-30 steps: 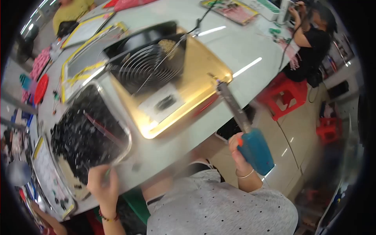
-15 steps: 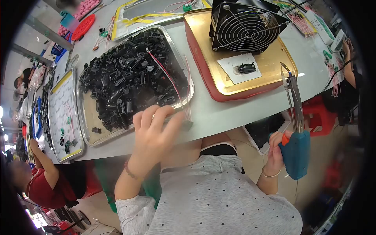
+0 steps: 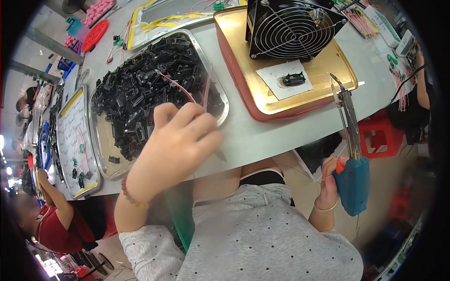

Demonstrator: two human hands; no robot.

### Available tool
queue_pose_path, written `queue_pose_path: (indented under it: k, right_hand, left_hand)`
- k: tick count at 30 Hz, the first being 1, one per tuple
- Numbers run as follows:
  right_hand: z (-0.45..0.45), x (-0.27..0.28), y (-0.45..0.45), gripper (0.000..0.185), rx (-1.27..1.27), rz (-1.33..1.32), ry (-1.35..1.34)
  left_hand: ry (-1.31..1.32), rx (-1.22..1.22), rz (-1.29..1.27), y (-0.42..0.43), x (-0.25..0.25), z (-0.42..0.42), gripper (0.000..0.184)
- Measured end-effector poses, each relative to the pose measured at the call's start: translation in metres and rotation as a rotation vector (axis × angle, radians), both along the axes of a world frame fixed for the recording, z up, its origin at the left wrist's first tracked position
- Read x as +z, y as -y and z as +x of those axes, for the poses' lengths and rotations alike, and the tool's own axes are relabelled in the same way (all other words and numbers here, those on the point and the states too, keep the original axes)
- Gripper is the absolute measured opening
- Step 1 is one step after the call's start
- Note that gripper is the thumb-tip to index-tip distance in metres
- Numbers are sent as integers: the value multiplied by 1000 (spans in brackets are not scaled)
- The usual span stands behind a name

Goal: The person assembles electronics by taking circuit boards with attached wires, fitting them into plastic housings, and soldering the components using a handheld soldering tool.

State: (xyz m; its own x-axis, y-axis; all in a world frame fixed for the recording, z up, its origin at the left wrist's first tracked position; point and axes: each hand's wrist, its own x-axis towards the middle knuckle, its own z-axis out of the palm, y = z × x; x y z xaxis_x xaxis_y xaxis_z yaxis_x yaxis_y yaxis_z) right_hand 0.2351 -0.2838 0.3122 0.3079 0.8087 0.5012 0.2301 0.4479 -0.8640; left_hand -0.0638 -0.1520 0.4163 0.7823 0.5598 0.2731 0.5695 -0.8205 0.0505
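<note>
My left hand (image 3: 180, 140) hovers over the near right edge of a metal tray (image 3: 224, 105) heaped with small black plastic parts (image 3: 145, 84). Its fingers are bent, and thin red and white wires (image 3: 178, 85) rise from beside them; the fingertips are hidden. At the right, my right hand (image 3: 329, 182) grips a blue soldering tool (image 3: 352, 187), its metal tip pointing up and away. One black part (image 3: 294, 79) lies on a white pad (image 3: 300, 89) on the gold lid (image 3: 276, 105) of a red tin, in front of a black fan (image 3: 295, 33).
A tray with white sheets (image 3: 77, 140) is at the left, and a yellow-edged tray (image 3: 136, 28) at the back. A red basket (image 3: 94, 35) stands back left. People sit at both sides, one in a red shirt (image 3: 58, 227). A red stool (image 3: 382, 136) is at the right.
The view has swung toward the left side of the table. My left hand has come to the tray's near right corner, with wires now beside its fingers. My right hand still holds the blue tool.
</note>
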Motion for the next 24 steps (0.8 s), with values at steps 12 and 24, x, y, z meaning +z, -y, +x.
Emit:
queue_pose_path:
  k: [12, 24]
  right_hand:
    - [11, -8, 0, 42, 5, 26, -21]
    - [5, -5, -1, 46, 51, 30, 25]
  left_hand:
    - [102, 1, -320, -5, 2, -12, 22]
    - [133, 145, 65, 11, -6, -7, 19]
